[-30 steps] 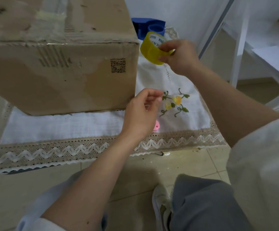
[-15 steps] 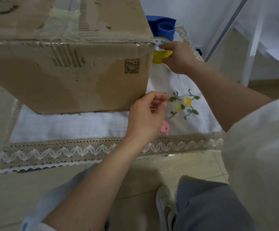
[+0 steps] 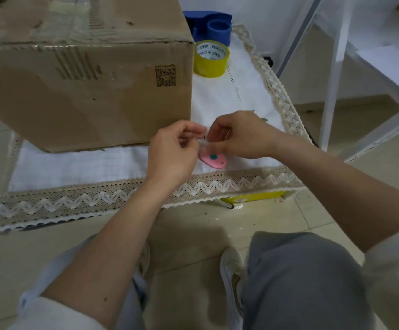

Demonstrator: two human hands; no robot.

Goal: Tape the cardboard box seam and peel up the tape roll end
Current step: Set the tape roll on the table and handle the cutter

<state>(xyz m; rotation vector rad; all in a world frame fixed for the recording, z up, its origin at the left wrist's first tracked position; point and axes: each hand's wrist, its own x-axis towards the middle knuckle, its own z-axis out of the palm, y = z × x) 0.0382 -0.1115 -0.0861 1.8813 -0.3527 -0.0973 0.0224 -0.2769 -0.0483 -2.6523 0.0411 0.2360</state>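
Observation:
A large cardboard box with clear tape along its top stands on the white cloth at the left. The yellow tape roll lies flat on the cloth beside the box's right corner, touched by neither hand. My left hand and my right hand meet in front of the box, fingertips pinched together on a small clear piece of tape. Just under them lies a small pink cutter.
A blue tape dispenser stands behind the roll. The cloth has a lace border. A yellow strip lies on the tiled floor at the cloth's front edge. White frame legs rise at the right. My knees and shoes are below.
My right hand set the yellow roll down beside the box and came back to my left hand. Both hands now pinch a small clear piece of tape above the pink cutter.

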